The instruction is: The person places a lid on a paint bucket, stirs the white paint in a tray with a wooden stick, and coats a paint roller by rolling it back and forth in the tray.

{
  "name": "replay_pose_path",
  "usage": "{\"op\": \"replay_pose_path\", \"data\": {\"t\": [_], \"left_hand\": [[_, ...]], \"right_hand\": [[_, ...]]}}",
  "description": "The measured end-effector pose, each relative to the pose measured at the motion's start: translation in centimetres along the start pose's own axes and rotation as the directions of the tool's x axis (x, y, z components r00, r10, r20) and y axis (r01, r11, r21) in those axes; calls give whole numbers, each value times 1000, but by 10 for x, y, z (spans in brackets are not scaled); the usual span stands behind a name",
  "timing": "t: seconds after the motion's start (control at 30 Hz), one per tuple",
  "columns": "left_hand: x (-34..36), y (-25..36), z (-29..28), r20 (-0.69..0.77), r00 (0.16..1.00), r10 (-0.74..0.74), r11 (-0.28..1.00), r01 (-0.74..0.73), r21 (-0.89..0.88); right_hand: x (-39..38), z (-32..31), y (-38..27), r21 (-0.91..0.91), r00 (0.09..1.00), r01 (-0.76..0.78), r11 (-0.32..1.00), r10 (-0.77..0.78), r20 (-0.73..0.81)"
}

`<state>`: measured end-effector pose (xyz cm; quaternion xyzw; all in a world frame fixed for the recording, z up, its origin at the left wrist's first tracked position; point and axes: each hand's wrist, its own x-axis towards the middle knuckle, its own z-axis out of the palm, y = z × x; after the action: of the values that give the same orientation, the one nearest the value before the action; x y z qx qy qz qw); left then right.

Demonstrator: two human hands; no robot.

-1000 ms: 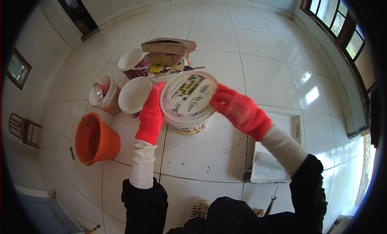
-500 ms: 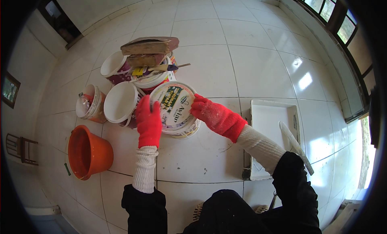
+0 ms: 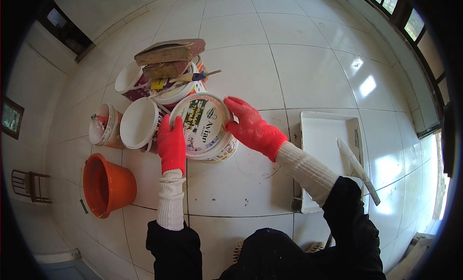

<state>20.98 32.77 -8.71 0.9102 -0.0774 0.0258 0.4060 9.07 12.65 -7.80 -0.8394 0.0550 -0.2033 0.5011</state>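
Presently: left hand, red-gloved, forearm straight up from the lower edge, thumb and fingers parted at the left rim of a round lid. Right hand, likewise gloved, forearm slanting in from lower right, thumb and fingers spread at the opposite rim. Hands apart, lid between; I cannot tell how firmly I press. Lid position: atop a white tub. Left margin: tight, a bucket just beside my fingers. Right margin: tiled floor reaching to a paint tray. Lid face: upward, printed lines running roughly far to near; being round, no long axis.
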Motion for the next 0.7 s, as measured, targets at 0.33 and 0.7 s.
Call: {"op": "replay_pose_path", "data": {"t": [0.33,0.7], "left_hand": [[-6,7,14,38,965,261,876,-253,410],[-21,42,41,318,796,515,486,-577,657]], "right_hand": [[18,-9,-8,230,910,-408,884,373,179],[34,-13,7,396,878,-479,783,426,219]]}}
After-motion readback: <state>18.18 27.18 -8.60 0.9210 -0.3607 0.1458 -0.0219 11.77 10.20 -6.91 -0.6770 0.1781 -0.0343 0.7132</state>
